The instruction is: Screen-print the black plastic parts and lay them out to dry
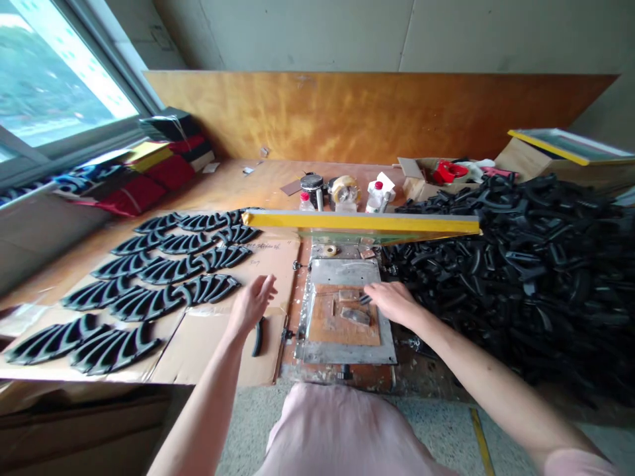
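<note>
My left hand [254, 303] hovers over the cardboard sheet [208, 337] with its fingers apart and nothing in them. Just below it, a single curved black plastic piece [258, 336] lies on the cardboard. My right hand [391, 301] is over the right side of a metal plate fixture [347, 271], its fingertips closed on a small black plastic piece [366, 299], mostly hidden by the fingers. Brown board [322, 330] covers the plate's middle, with a block-like holder [356, 316] on it. A yellow-edged screen frame [357, 223] stands raised behind the plate.
Rows of black curved pieces [149, 301] overlap on the left cardboard. A large heap of black plastic parts [520, 277] fills the right side. Behind the frame stand red-capped bottles [377, 197], a tape roll [346, 190] and a dark tin [311, 185].
</note>
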Available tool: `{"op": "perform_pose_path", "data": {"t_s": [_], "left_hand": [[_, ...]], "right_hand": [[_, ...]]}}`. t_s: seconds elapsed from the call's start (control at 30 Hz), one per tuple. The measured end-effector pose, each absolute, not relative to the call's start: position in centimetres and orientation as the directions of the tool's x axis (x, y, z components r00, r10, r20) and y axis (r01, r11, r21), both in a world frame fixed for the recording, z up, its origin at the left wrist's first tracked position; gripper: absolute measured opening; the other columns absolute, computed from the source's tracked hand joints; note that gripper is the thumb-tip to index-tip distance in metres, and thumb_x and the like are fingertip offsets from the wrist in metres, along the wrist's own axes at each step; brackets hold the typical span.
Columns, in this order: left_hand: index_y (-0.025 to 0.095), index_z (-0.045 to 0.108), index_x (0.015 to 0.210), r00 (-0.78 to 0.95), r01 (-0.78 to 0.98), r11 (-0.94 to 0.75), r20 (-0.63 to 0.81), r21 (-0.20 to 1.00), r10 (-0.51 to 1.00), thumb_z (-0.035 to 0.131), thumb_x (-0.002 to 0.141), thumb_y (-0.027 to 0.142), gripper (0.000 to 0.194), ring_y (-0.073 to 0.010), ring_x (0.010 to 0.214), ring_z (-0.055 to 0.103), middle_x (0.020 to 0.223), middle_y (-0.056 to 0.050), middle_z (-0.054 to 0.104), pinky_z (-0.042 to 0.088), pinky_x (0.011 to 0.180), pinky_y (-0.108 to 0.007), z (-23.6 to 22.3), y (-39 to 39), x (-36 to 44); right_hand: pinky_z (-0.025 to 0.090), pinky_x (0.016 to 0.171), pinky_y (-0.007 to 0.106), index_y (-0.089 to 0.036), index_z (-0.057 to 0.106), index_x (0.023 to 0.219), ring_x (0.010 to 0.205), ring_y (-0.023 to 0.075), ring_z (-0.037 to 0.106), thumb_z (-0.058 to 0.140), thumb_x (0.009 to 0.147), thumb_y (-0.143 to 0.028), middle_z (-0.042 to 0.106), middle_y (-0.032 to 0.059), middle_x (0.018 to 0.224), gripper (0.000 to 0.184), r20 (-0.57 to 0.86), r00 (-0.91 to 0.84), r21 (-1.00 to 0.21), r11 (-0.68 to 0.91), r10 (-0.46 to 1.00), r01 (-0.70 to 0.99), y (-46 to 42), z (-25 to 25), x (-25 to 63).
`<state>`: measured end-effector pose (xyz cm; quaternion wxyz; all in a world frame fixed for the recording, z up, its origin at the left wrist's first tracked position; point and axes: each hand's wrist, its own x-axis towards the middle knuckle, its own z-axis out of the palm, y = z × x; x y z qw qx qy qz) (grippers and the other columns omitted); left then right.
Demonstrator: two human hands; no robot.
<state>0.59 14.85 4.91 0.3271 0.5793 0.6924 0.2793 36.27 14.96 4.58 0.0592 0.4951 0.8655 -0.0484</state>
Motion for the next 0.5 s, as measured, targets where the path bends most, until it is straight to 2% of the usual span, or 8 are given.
{"op": "perform_pose_path", "data": {"t_s": [0.03, 0.1, 0.23, 0.3, 0.37, 0.43, 0.5], "left_hand": [[0.019, 0.060, 0.107, -0.118, 0.483, 0.109, -0.059, 0.869, 0.991, 0.040, 0.087, 0.068, 0.056, -0.0183, 0.072, 0.067, 0.081, -0.005, 0.069, 0.053, 0.065, -0.028, 6.7, 15.5, 1.9], [0.020, 0.058, 0.113, -0.141, 0.237, -0.032, 0.066, 0.971, 0.988, 0.048, 0.086, 0.065, 0.053, -0.0150, 0.066, 0.064, 0.074, -0.002, 0.066, 0.053, 0.060, -0.025, 9.9, 16.4, 4.2], [0.022, 0.056, 0.098, -0.181, -0.053, -0.220, 0.208, 0.974, 0.961, 0.050, 0.088, 0.060, 0.041, -0.0099, 0.054, 0.058, 0.068, 0.002, 0.062, 0.051, 0.054, -0.021, 14.0, 17.5, 6.8], [0.020, 0.055, 0.087, -0.160, -0.114, -0.250, 0.231, 0.961, 0.960, 0.049, 0.088, 0.061, 0.041, -0.0090, 0.053, 0.057, 0.068, 0.002, 0.062, 0.051, 0.053, -0.020, 14.7, 17.9, 7.3], [0.019, 0.054, 0.081, -0.145, -0.129, -0.255, 0.236, 0.958, 0.961, 0.049, 0.087, 0.061, 0.043, -0.0090, 0.055, 0.057, 0.068, 0.001, 0.060, 0.051, 0.054, -0.020, 14.9, 18.2, 7.6], [0.019, 0.055, 0.078, -0.151, -0.122, -0.257, 0.238, 0.959, 0.959, 0.049, 0.087, 0.061, 0.044, -0.0094, 0.057, 0.057, 0.068, 0.001, 0.059, 0.051, 0.053, -0.020, 14.8, 18.2, 7.7], [0.019, 0.058, 0.082, -0.142, -0.120, -0.253, 0.236, 0.960, 0.961, 0.048, 0.089, 0.059, 0.043, -0.0103, 0.059, 0.058, 0.070, 0.000, 0.061, 0.051, 0.054, -0.021, 14.4, 17.6, 7.7]], "right_hand": [[0.034, 0.063, 0.027, -0.021, 0.063, 0.099, 0.090, 0.0193, 0.063, 0.057, 0.090, -0.020, 0.070, 0.0046, 0.096, 0.011, -0.212, -0.553, -0.074, 0.551, 0.806, 0.831, 15.1, 4.5, 34.7], [0.032, 0.061, 0.026, -0.023, 0.065, 0.096, 0.092, 0.0190, 0.064, 0.065, 0.085, -0.023, 0.070, 0.0021, 0.097, 0.011, -0.283, -0.612, -0.154, 0.594, 0.739, 0.789, 15.7, 3.8, 32.1], [0.031, 0.059, 0.024, -0.027, 0.066, 0.101, 0.087, 0.0166, 0.063, 0.075, 0.077, -0.031, 0.069, -0.0020, 0.097, 0.026, -0.259, -0.608, -0.250, 0.556, 0.751, 0.793, 17.5, 1.5, 30.0], [0.032, 0.060, 0.023, -0.026, 0.066, 0.106, 0.082, 0.0143, 0.061, 0.075, 0.077, -0.027, 0.066, -0.0017, 0.097, 0.029, -0.196, -0.550, -0.301, 0.484, 0.812, 0.822, 17.6, 0.3, 30.0], [0.034, 0.062, 0.022, -0.026, 0.068, 0.105, 0.078, 0.0126, 0.059, 0.069, 0.083, -0.023, 0.063, -0.0014, 0.092, 0.023, -0.136, -0.505, -0.331, 0.441, 0.852, 0.834, 17.1, -0.8, 30.3], [0.036, 0.065, 0.021, -0.028, 0.071, 0.105, 0.077, 0.0129, 0.057, 0.060, 0.090, -0.022, 0.060, -0.0008, 0.086, 0.020, -0.069, -0.506, -0.334, 0.458, 0.860, 0.824, 16.1, -1.7, 30.8], [0.040, 0.068, 0.022, -0.030, 0.072, 0.108, 0.080, 0.0148, 0.057, 0.054, 0.093, -0.021, 0.058, 0.0006, 0.086, 0.025, 0.018, -0.527, -0.308, 0.506, 0.850, 0.806, 15.0, -2.4, 31.3]]}}
